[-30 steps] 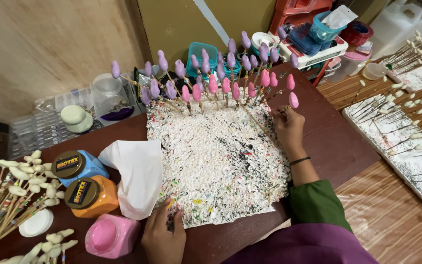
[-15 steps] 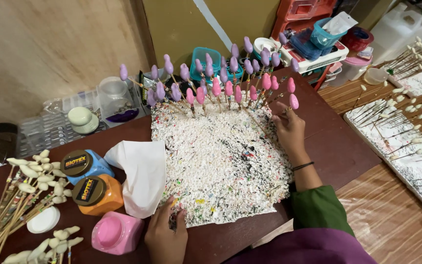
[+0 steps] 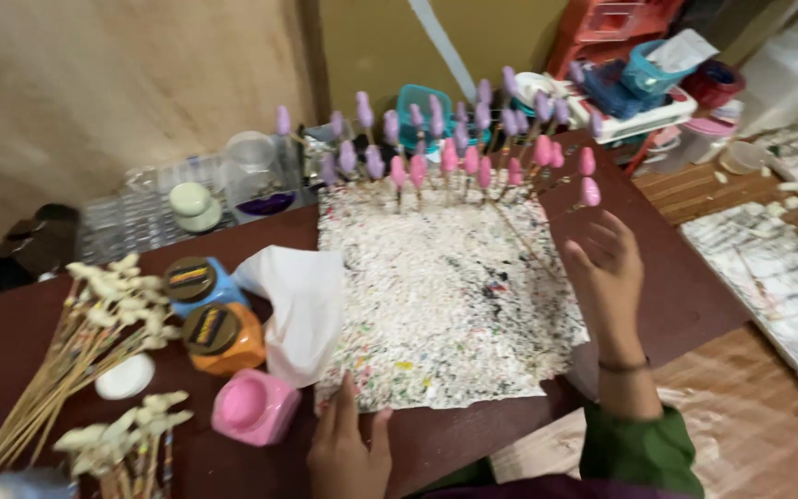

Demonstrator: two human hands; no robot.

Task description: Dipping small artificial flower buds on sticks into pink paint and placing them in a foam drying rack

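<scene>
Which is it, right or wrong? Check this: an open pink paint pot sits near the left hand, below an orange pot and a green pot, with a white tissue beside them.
Wrong on one point. In the head view, the pot above the orange pot is blue, not green. The rest holds: the open pink paint pot sits near the left hand, with the white tissue beside the pots.

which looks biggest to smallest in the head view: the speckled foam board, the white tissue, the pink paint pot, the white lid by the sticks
1. Speckled foam board, by far the largest.
2. White tissue.
3. Pink paint pot.
4. White lid, slightly smaller than the pot; the two are close and blurred, so that order is unsure.
</scene>
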